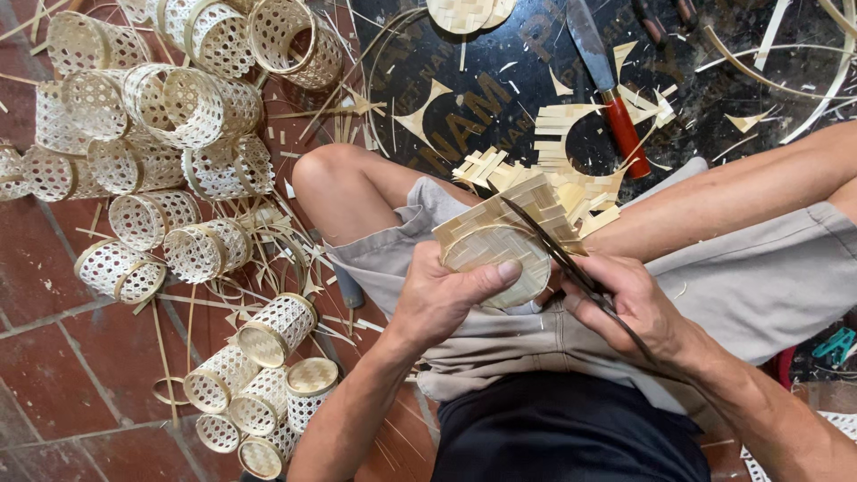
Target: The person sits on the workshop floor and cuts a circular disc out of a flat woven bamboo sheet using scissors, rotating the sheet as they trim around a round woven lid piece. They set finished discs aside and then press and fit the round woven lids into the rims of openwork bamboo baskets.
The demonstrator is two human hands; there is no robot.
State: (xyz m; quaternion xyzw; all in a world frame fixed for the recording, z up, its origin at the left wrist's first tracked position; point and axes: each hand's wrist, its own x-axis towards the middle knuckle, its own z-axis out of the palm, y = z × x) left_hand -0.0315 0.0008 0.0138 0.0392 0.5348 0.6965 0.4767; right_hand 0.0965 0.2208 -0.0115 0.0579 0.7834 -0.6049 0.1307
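Note:
My left hand (446,299) grips a woven bamboo mat piece (504,234) with a round bamboo ring pressed on it, thumb lying across the ring's lower edge. My right hand (629,308) holds dark scissors (553,245), whose blades reach up and left along the mat's right edge beside the ring. Both hands are over my lap, above grey shorts (768,268). Trimmed bamboo offcuts (571,183) lie just beyond the mat.
Many small openwork woven bamboo cylinders (170,107) are heaped on the red tile floor at left, several more near my left elbow (268,375). A red-handled knife (611,98) lies on a dark mat (714,98) with bamboo strips and scraps. My bare knee (344,183) is raised at centre.

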